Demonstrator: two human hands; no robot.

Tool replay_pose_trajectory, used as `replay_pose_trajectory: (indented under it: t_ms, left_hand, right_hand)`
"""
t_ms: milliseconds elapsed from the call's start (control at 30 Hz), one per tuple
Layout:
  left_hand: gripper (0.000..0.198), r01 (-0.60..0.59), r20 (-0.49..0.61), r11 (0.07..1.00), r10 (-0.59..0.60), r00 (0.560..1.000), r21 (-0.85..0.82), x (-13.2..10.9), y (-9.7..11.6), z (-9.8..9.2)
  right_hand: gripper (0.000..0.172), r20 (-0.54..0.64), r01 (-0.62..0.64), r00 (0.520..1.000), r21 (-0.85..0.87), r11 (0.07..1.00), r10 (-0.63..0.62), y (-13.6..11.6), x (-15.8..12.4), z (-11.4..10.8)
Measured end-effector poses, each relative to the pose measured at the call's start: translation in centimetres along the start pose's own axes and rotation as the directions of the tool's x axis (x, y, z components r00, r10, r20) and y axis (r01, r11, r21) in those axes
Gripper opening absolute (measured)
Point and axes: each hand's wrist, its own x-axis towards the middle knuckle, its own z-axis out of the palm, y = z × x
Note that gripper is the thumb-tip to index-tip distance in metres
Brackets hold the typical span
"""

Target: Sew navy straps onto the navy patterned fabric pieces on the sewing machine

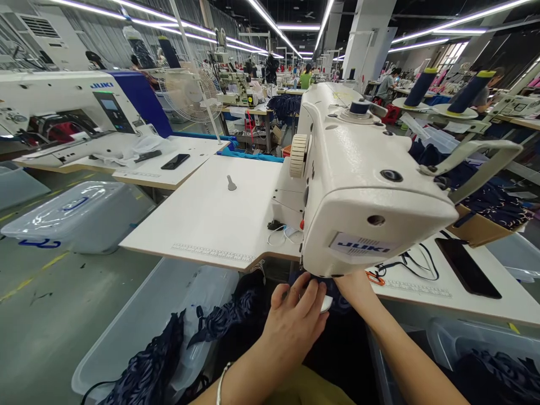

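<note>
A white sewing machine (371, 194) with its head end towards me stands over both hands. Under that head, my left hand (295, 315) has its fingers curled together on dark navy fabric (340, 299), beside a small white rounded machine part (326, 304). My right hand (353, 289) reaches under the machine head from the right, next to the same fabric. The head hides its fingers, so their grip does not show. Most of the fabric at the needle area is covered by my hands and the machine.
Left of the machine, a white tabletop (211, 208) carries a grey peg-like piece (231, 183). Below it sits a clear plastic bin (126, 332) with navy garments (152, 360). A phone (467, 267), black straps and orange-handled snips (375, 278) lie to the right.
</note>
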Motion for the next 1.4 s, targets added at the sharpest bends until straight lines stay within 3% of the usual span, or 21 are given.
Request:
replay_pose_trajectory:
  t_ms: [133,400,833,1067,1400]
  left_hand:
    - [0.030,0.008,-0.007,1.000,-0.008,1.000,-0.023,0.2,0.0,-0.1]
    - [0.031,0.011,0.010,0.999,-0.011,1.000,-0.049,0.1,-0.1,-0.1]
    - [0.032,0.007,-0.005,0.998,-0.007,1.000,-0.057,0.0,-0.1,0.0]
    - [0.031,0.004,-0.026,0.999,-0.005,1.000,-0.034,0.1,-0.1,0.0]
    - [0.034,0.045,-0.048,0.999,-0.045,0.998,0.013,-0.2,-0.1,-0.2]
  right_hand:
    - [0.027,0.041,0.078,0.996,-0.042,0.996,-0.076,0.2,0.1,0.0]
    - [0.025,0.023,0.081,0.997,-0.134,0.988,-0.078,0.3,0.3,0.1]
    - [0.022,-0.083,0.114,0.989,-0.091,0.989,-0.121,1.1,0.0,0.5]
    - [0.027,-0.035,0.167,0.984,-0.139,0.976,-0.173,1.5,0.1,0.6]
    - [0.027,-0.053,0.144,0.987,-0.128,0.981,-0.152,1.7,0.0,0.7]
